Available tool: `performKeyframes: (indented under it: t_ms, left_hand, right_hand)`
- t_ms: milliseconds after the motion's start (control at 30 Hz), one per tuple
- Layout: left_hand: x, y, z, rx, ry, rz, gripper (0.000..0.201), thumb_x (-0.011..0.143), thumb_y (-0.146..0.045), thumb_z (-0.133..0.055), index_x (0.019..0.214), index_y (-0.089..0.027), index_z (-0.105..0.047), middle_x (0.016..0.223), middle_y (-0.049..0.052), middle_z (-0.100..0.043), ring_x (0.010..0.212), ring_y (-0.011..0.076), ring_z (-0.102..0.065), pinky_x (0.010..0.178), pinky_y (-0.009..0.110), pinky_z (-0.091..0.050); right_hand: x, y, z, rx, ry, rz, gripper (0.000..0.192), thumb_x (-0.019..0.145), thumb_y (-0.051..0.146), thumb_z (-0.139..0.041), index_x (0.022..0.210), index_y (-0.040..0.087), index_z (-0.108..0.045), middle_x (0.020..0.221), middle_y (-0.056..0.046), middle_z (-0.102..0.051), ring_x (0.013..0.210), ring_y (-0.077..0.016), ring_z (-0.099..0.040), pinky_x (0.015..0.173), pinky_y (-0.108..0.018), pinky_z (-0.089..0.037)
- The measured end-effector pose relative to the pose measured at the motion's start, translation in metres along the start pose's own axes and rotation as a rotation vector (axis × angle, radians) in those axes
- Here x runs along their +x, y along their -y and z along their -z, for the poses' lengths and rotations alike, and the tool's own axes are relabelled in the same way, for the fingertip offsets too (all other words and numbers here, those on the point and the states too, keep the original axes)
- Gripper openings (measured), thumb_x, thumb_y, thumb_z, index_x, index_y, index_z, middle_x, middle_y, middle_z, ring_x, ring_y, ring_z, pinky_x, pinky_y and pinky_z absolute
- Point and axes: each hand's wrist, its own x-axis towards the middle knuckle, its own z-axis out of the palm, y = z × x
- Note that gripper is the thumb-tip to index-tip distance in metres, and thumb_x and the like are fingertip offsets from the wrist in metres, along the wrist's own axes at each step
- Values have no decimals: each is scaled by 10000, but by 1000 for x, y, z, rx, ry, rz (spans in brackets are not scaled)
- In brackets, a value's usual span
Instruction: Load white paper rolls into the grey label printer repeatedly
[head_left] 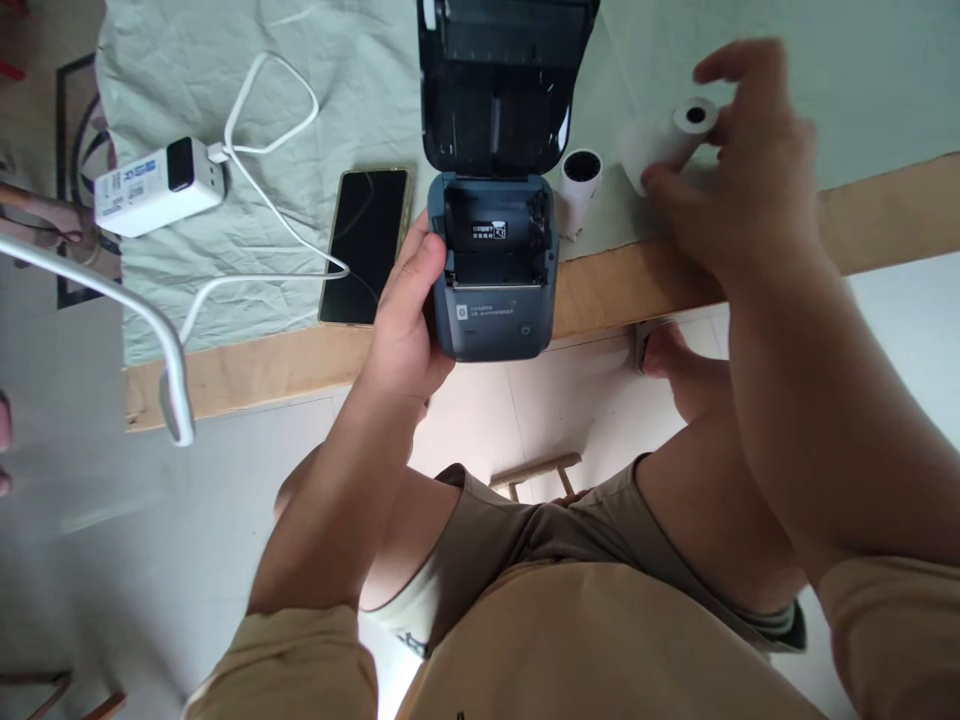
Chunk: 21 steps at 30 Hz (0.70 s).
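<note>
My left hand is closed around the left side of a dark blue portable label printer, thumb on its edge. The printer's black lid is swung up, and its paper compartment shows no roll inside. My right hand, partly blurred, has its thumb and fingers around a white paper roll, with the index finger lifted off. A blurred white flap of paper extends to the roll's left. Between the printer and that hand stands a second white roll with a dark core.
A phone lies left of the printer on the green cloth. A white power bank with a white cable is farther left. The wooden table edge runs in front. A white curved bar crosses the left side.
</note>
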Motion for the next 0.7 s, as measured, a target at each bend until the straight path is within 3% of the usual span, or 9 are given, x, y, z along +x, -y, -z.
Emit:
performKeyframes:
  t_ms: [67, 133, 200, 300, 400, 500, 633, 700]
  left_hand:
    - [1, 2, 1, 11, -16, 1, 290, 891, -498, -519, 1041, -292, -658, 1146, -3, -692, 1245, 248, -590, 1057, 387, -501]
    - [3, 3, 2, 33, -42, 13, 337, 877, -551, -508, 1020, -278, -644, 1164, 6, -690, 1296, 269, -557, 1075, 411, -492]
    - [4, 4, 1, 49, -67, 19, 380, 860, -594, -502, 991, -263, -636, 1169, 18, -692, 1327, 285, -533, 1083, 423, -488]
    - [3, 2, -2, 23, -70, 38, 368, 859, -572, -515, 1000, -256, -637, 1162, 19, -699, 1341, 289, -520, 1094, 422, -483]
    - [2, 0, -5, -36, -48, 65, 327, 886, -522, -505, 1048, -267, -631, 1155, 1, -704, 1337, 278, -522, 1112, 435, -469]
    - [2, -1, -6, -50, -55, 48, 301, 892, -492, -506, 1038, -261, -631, 1132, 5, -705, 1314, 270, -537, 1116, 441, -460]
    - [1, -1, -4, -38, -68, 53, 311, 880, -511, -513, 987, -248, -640, 1157, 26, -683, 1314, 272, -538, 1110, 411, -458]
    - [1, -1, -3, -39, -71, 56, 319, 895, -510, -488, 984, -248, -646, 1159, 27, -679, 1295, 268, -556, 1092, 408, -472]
  right_hand:
    - [-1, 1, 1, -51, 32, 0, 656, 693, 189, -642, 1328, 201, -475, 1076, -108, -658, 1010, -276, -626, 911, -451, -465]
    - [-5, 6, 4, -2, -81, 136, 595, 706, 177, -640, 1282, 176, -488, 1190, -128, -626, 1104, -258, -606, 970, -422, -464]
    - [-11, 14, 6, 95, -195, 304, 460, 748, 163, -604, 1198, 193, -515, 1219, -105, -615, 1066, -199, -618, 923, -348, -498]
    - [-23, 28, -2, 144, -96, 370, 404, 799, 203, -563, 1202, 212, -527, 1179, -86, -623, 953, -176, -627, 810, -327, -522]
    - [-28, 38, -19, 94, 51, 345, 500, 785, 223, -582, 1281, 194, -520, 1218, -133, -586, 1054, -255, -585, 890, -418, -497]
    - [-24, 40, -32, 105, 119, 342, 452, 824, 183, -500, 1272, 244, -521, 1169, -105, -611, 983, -253, -585, 849, -421, -479]
    - [-9, 42, -40, 506, 69, 182, 647, 728, 104, -518, 1346, 257, -400, 1066, -47, -639, 856, -190, -597, 720, -342, -489]
    - [-1, 45, -40, 721, 106, -18, 581, 760, 130, -430, 1325, 237, -351, 1098, -65, -642, 847, -177, -630, 639, -315, -501]
